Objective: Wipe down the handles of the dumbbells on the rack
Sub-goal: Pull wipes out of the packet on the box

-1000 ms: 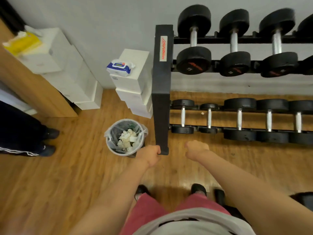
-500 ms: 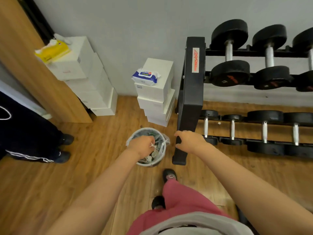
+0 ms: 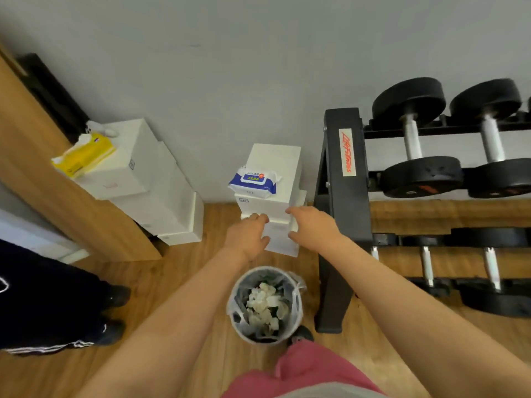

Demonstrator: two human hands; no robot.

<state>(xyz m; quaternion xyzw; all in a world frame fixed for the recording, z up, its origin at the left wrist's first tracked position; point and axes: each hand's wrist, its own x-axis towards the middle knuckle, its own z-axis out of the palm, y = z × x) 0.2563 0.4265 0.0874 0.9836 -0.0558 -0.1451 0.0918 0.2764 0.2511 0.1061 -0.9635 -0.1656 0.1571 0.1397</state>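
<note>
dumbbells (image 3: 413,145) sit on the black rack (image 3: 342,196), off to the right of both hands. their steel handles run away from the person toward the wall, one head in front and one behind. none of them is being touched. the right hand (image 3: 311,225) is the nearer one to the rack, just beside its end upright, and the left hand (image 3: 248,239) is further off. both hands are stretched forward with loose, mostly straight fingers and hold nothing. their fingertips are at, or just short of, the front of a stack of white boxes (image 3: 273,159). on top of that stack, just beyond the fingertips and slightly nearer the left hand, lies a blue-and-white pack of wipes (image 3: 253,179), its long side across the view. the step in hand looks like fetching a fresh wipe, so the reach would go up and forward first, then right to the handles. below the forearms stands a lined bin (image 3: 260,338) holding crumpled white wipes (image 3: 264,300). a yellow tissue box (image 3: 84,153) rests on a second pile of white boxes (image 3: 135,168) further left.
</note>
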